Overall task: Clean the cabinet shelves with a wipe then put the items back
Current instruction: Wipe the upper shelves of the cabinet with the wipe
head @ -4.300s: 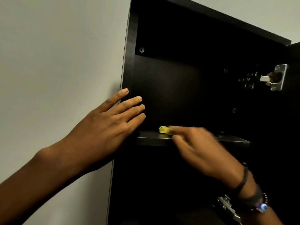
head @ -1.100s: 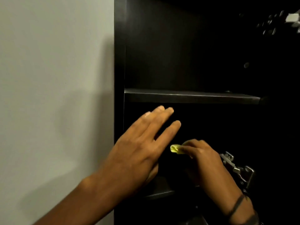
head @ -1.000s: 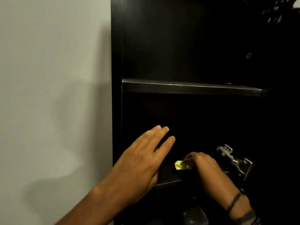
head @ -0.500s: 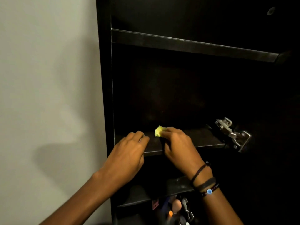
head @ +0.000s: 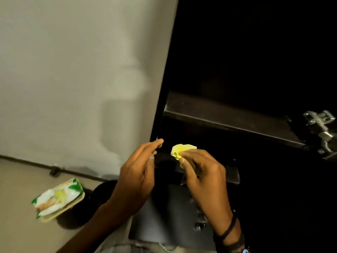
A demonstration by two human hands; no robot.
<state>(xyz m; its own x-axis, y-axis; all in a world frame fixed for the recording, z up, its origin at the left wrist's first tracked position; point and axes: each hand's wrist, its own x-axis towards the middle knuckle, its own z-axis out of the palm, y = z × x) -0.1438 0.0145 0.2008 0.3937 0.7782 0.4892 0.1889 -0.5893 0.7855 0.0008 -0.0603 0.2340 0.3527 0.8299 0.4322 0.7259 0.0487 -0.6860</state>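
Note:
The dark cabinet stands open against a pale wall, and one bare dark shelf crosses its middle. My right hand pinches a small crumpled yellow wipe in front of a lower shelf. My left hand hovers just left of it, fingers loosely curled and empty, near the cabinet's left edge. The two hands are a short gap apart. The cabinet's depths are too dark to make out.
A green and white wipe packet lies on the floor at the lower left. A metal door hinge sticks out at the right. Dark items sit below my hands, and a cable runs along the wall base.
My view has tilted down toward the floor. Both hands have come off the shelf and now hang in front of the lower part of the cabinet, the wipe still in my right hand.

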